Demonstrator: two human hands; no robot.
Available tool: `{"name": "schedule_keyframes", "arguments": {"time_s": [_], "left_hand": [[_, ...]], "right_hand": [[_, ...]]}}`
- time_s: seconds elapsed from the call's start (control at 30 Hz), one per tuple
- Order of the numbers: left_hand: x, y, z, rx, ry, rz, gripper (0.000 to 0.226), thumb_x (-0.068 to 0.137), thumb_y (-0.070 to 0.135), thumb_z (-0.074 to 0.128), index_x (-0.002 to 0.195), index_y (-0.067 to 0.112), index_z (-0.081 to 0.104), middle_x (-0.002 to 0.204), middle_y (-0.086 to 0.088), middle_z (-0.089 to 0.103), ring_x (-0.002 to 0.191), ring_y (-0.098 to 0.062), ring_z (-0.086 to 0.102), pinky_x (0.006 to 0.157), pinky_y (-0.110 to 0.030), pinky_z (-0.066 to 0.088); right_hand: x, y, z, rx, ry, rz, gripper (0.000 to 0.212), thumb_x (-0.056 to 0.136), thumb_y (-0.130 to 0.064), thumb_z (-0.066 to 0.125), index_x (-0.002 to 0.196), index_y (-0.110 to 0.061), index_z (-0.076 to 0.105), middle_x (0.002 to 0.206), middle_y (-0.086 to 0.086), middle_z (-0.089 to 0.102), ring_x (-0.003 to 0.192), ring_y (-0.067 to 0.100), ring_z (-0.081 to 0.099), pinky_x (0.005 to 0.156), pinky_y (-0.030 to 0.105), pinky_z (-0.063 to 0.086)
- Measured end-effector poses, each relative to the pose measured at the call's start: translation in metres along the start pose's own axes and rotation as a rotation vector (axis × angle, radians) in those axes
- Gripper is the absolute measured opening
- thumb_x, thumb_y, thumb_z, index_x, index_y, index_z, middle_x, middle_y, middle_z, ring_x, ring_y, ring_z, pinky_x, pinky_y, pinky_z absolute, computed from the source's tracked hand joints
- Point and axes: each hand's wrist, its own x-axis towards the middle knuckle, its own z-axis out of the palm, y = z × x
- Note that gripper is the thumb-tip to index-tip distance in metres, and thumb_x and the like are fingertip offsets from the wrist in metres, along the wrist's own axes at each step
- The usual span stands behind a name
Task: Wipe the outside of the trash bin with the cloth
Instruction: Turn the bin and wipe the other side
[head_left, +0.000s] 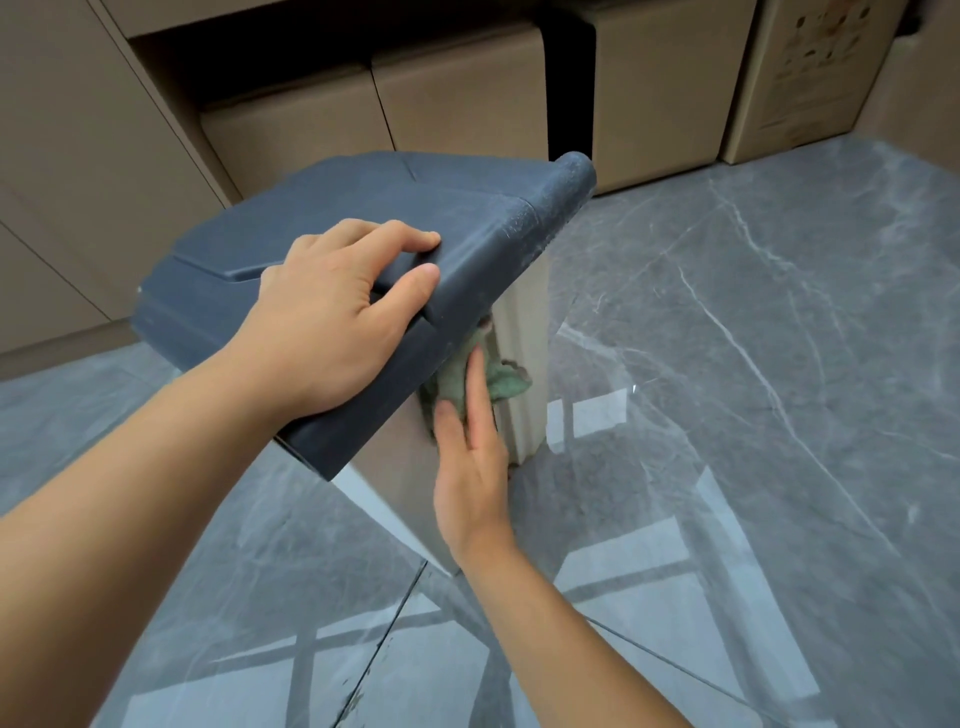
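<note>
Near the far edge of the floor (727, 415), the lid (363, 208) of the trash bin (395, 467) was gripped by the curled left hand (332, 317). The cloth (506, 384) was pressed to the bin's side under the straight fingers of the right hand (470, 467). Unpinched, the cloth could be dropped.

Soft, even daylight fills the scene, fairly bright. The glossy floor (753, 338) mirrors pale bars of light (strongest low and right). The lid (395, 208) shades the bin (395, 467) wall beneath. The right hand (470, 467) and cloth (506, 387) are slightly motion-blurred. Boxes (452, 104) bow at the wide-angle edges.
</note>
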Motion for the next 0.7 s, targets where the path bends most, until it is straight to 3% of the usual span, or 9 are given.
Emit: {"name": "schedule_keyframes", "arguments": {"time_s": [0.1,0.17,0.23,0.3,0.4,0.53,0.6,0.7], "left_hand": [[0.001,-0.002,0.000,-0.001,0.007,0.008,0.035,0.098,0.050,0.038,0.130,0.046,0.050,0.140,0.012,0.048,0.130,-0.023,0.039,0.109,-0.052,0.029],[0.001,-0.003,0.001,0.004,0.006,0.006,0.035,0.097,0.051,0.037,0.130,0.047,0.050,0.139,0.012,0.048,0.129,-0.023,0.040,0.109,-0.052,0.030],[0.001,-0.004,0.001,0.006,0.013,0.010,0.036,0.097,0.052,0.037,0.131,0.047,0.049,0.140,0.012,0.048,0.129,-0.023,0.040,0.108,-0.052,0.030],[0.002,-0.004,0.001,0.009,0.015,0.012,0.036,0.097,0.052,0.037,0.131,0.047,0.049,0.140,0.011,0.048,0.129,-0.024,0.040,0.108,-0.053,0.031],[0.002,-0.004,0.001,0.016,0.011,0.010,0.036,0.097,0.052,0.037,0.131,0.047,0.049,0.139,0.010,0.049,0.129,-0.025,0.041,0.107,-0.055,0.031],[0.001,-0.002,0.000,0.022,0.006,0.007,0.041,0.094,0.055,0.034,0.131,0.047,0.048,0.138,0.009,0.049,0.127,-0.027,0.041,0.106,-0.055,0.032],[0.002,0.000,0.000,0.020,0.003,0.001,0.042,0.092,0.056,0.033,0.131,0.047,0.049,0.139,0.007,0.049,0.128,-0.028,0.041,0.106,-0.055,0.032],[0.001,0.001,0.001,0.011,0.013,-0.003,0.042,0.092,0.054,0.035,0.131,0.046,0.050,0.138,0.007,0.050,0.129,-0.028,0.041,0.107,-0.054,0.031]], "right_hand": [[-0.006,0.039,-0.010,-0.067,-0.017,0.181,0.062,0.101,-0.041,0.047,0.158,-0.043,0.023,0.166,-0.017,0.032,0.147,-0.007,0.027,0.122,0.019,0.021],[-0.005,0.064,-0.013,-0.034,-0.013,0.375,0.064,0.104,-0.042,0.044,0.162,-0.031,0.020,0.167,-0.011,0.029,0.146,0.003,0.032,0.121,0.026,0.022],[-0.001,0.076,-0.011,0.024,0.013,0.510,0.061,0.103,-0.047,0.041,0.160,-0.036,0.022,0.151,-0.015,0.041,0.127,0.004,0.044,0.109,0.026,0.028],[0.004,0.081,-0.009,0.042,0.057,0.588,0.059,0.101,-0.051,0.041,0.157,-0.041,0.027,0.138,-0.014,0.046,0.113,0.005,0.046,0.101,0.028,0.030],[0.009,0.084,-0.016,0.077,0.075,0.750,0.060,0.094,-0.055,0.043,0.152,-0.044,0.034,0.146,-0.005,0.051,0.123,0.018,0.051,0.111,0.037,0.039],[0.026,0.074,-0.030,0.264,0.104,0.957,0.049,0.099,-0.050,0.047,0.144,-0.032,0.050,0.140,0.000,0.061,0.126,0.020,0.058,0.115,0.039,0.045],[0.021,0.059,-0.027,0.265,0.080,0.890,0.041,0.101,-0.042,0.046,0.141,-0.031,0.053,0.136,0.002,0.063,0.126,0.022,0.059,0.115,0.042,0.045],[-0.015,0.019,-0.015,0.126,0.052,0.524,0.025,0.091,-0.046,0.050,0.113,-0.043,0.063,0.121,-0.004,0.070,0.123,0.019,0.060,0.110,0.037,0.045]]}}
